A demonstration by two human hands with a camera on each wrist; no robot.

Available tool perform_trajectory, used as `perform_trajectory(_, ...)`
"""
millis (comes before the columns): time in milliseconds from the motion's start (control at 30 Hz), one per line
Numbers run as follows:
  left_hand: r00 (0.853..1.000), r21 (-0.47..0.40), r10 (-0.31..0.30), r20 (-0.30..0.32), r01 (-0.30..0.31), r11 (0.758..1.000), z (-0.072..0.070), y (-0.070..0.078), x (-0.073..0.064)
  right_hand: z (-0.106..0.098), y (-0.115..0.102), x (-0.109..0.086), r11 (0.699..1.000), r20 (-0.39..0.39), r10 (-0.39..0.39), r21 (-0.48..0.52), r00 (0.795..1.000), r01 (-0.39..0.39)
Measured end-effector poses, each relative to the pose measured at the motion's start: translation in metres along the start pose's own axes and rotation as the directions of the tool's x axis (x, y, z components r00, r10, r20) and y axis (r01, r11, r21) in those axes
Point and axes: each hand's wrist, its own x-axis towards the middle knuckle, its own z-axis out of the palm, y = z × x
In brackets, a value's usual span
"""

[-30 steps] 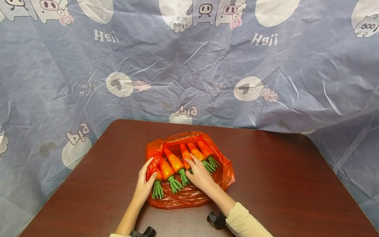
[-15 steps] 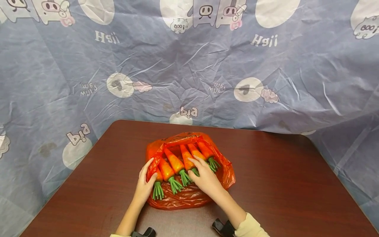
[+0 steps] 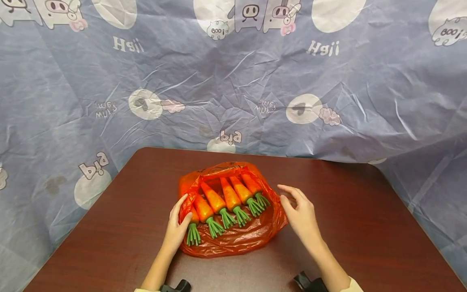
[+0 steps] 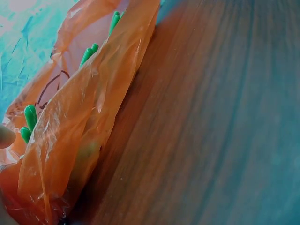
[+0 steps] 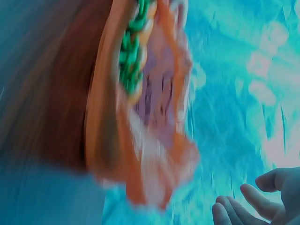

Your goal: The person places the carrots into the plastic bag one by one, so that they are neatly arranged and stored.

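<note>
An orange-red plastic bag (image 3: 237, 246) lies on the table with its mouth spread wide toward me. Inside, several orange carrots (image 3: 213, 198) with green stem tops rest side by side, tips pointing away. My left hand (image 3: 176, 232) holds the bag's left edge, thumb on the inner side by the leftmost carrot. In the left wrist view only a fingertip (image 4: 5, 137) shows beside the bag's wall. My right hand (image 3: 302, 214) is just off the bag's right edge, fingers loosely bent and holding nothing. The right wrist view shows its fingers (image 5: 260, 202) apart from the bag.
The dark brown table (image 3: 350, 211) extends on both sides of the bag. A blue-grey printed cloth (image 3: 233, 73) hangs behind it. Black wrist straps (image 3: 309, 283) are visible near the front edge of the view.
My right hand has let go of the carrots and moved right, out past the bag's edge. The carrot it covered now shows fully. My left hand has stayed at the bag's left edge.
</note>
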Motion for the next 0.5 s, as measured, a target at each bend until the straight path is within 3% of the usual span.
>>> perform_trajectory(133,1.0,0.008,-0.005,-0.001,0.005,1.0,0.0,-0.001,0.0,-0.03,0.019,0.001,0.993,-0.041,-0.004,-0.114,0.999,0.0)
perform_trajectory(267,1.0,0.005,-0.002,-0.003,0.002,1.0,-0.001,0.0,-0.001,-0.056,0.038,0.002,0.969,0.019,-0.038,-0.242,0.999,0.041)
perform_trajectory(367,1.0,0.007,-0.001,-0.001,0.001,1.0,-0.001,0.0,-0.001,-0.07,0.05,0.003,0.926,0.091,-0.041,-0.371,0.995,0.072)
perform_trajectory(500,1.0,0.013,-0.007,0.002,0.007,1.0,0.0,0.001,0.0,-0.081,0.061,0.003,0.828,0.172,0.003,-0.552,0.985,0.094)
